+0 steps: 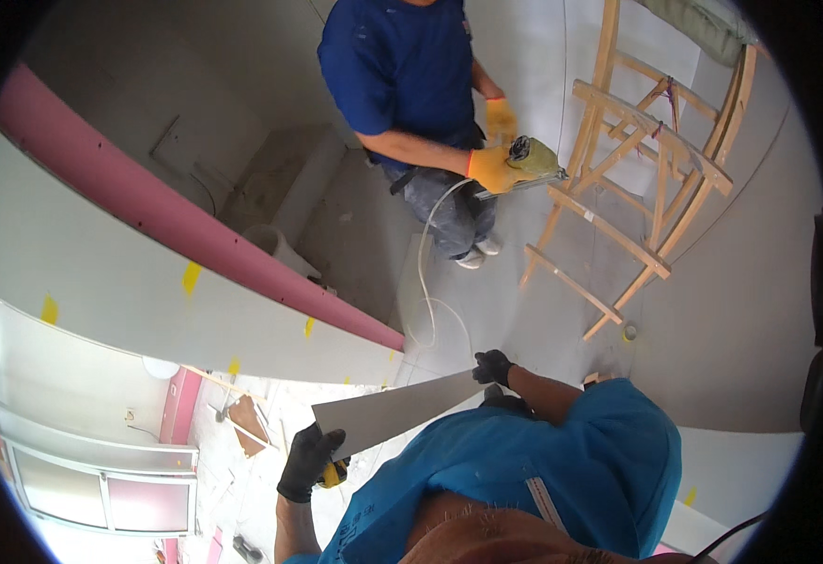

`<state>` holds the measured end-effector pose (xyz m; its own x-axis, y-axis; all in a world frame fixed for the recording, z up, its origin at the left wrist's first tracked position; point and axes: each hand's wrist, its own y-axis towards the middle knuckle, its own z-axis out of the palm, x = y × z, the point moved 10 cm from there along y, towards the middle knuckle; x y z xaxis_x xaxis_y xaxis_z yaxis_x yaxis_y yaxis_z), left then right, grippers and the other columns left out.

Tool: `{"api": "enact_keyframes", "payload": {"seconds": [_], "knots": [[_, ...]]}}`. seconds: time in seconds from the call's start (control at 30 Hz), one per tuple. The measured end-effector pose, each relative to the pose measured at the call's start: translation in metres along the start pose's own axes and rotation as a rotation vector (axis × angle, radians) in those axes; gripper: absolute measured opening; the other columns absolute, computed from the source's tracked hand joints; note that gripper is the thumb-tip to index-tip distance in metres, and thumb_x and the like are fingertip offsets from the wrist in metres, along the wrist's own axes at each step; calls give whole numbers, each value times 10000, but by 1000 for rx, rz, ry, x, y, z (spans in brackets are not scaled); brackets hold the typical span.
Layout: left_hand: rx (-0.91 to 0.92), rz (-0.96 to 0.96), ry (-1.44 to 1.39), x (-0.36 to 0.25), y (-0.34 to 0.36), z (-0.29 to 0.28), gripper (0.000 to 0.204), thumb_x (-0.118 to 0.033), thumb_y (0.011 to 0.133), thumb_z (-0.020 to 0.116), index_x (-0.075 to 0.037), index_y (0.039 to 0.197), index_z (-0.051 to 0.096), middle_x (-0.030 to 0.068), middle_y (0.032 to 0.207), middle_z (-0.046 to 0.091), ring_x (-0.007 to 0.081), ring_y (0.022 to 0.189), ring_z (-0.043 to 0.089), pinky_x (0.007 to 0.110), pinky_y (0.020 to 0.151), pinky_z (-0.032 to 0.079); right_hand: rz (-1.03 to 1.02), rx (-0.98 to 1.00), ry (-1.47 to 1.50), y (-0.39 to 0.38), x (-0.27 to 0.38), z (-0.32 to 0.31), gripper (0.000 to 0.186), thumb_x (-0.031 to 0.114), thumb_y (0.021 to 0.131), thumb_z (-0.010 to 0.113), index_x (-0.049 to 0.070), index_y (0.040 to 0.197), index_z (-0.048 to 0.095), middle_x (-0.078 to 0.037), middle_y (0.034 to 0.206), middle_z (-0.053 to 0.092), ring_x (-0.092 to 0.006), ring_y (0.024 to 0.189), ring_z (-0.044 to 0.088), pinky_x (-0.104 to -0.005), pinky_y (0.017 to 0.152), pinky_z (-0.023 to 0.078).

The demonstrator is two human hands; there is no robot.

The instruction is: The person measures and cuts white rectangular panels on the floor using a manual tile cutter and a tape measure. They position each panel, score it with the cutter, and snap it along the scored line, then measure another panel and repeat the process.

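In front of my chest, a flat grey-white strip of board [397, 409] slants from lower left to upper right. My left hand [311, 461], black-gloved, closes on its wider-looking near end, thumb over the edge. Below those fingers shows a small yellow-and-black object [334, 473], mostly hidden, its kind unclear. At the strip's far end is my right hand [493, 368], also black-gloved, its fingers closed at the edge.
Ahead, a co-worker in a blue shirt [397, 70] and yellow gloves holds a greenish air tool [535, 160] with a pale hose [421, 254] trailing down. A wooden trestle frame [618, 235] stands right. Leftward runs a curved white-and-pink partition [148, 244]; debris lies beyond.
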<state>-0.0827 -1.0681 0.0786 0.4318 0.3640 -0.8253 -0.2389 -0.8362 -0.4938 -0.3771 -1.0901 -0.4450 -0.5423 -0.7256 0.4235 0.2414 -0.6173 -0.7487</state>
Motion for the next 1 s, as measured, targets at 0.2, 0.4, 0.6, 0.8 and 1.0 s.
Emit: {"api": "enact_keyframes", "payload": {"seconds": [0.2,0.4,0.6,0.8,1.0], "knots": [[-55,24,-7,43,-55,-43,273,-249,932,593,9,1014,622,86,734,654,164,605,643,298,560,526,-80,-24,-130,-3,-36,9,351,372,915,619,93,722,527,-155,652,605,-303,542,619,-423,464,501],[-117,16,-79,99,-116,-80,250,-234,915,592,9,964,619,90,725,658,169,599,647,296,559,517,107,309,13,-23,-101,75,362,396,910,612,107,715,517,-99,598,534,-239,480,534,-367,436,464],[-203,-48,-120,145,-179,-111,231,-224,899,602,-2,958,628,77,712,649,165,592,647,287,545,516,-6,104,-623,-75,-115,141,433,449,890,625,58,711,574,-156,661,628,-232,504,602,-345,442,487],[-328,-54,-142,154,-230,-135,192,-182,902,610,4,947,613,47,679,621,123,557,600,265,516,468,-15,115,-762,-57,-134,171,356,385,909,616,74,754,537,-101,624,572,-211,484,550,-351,433,451],[-549,-235,-97,182,-302,-174,198,-209,902,600,-12,911,607,24,671,597,112,555,583,260,517,455,63,128,-804,-38,-166,194,324,376,917,600,68,843,531,-89,663,575,-205,515,553,-355,453,453]]}}
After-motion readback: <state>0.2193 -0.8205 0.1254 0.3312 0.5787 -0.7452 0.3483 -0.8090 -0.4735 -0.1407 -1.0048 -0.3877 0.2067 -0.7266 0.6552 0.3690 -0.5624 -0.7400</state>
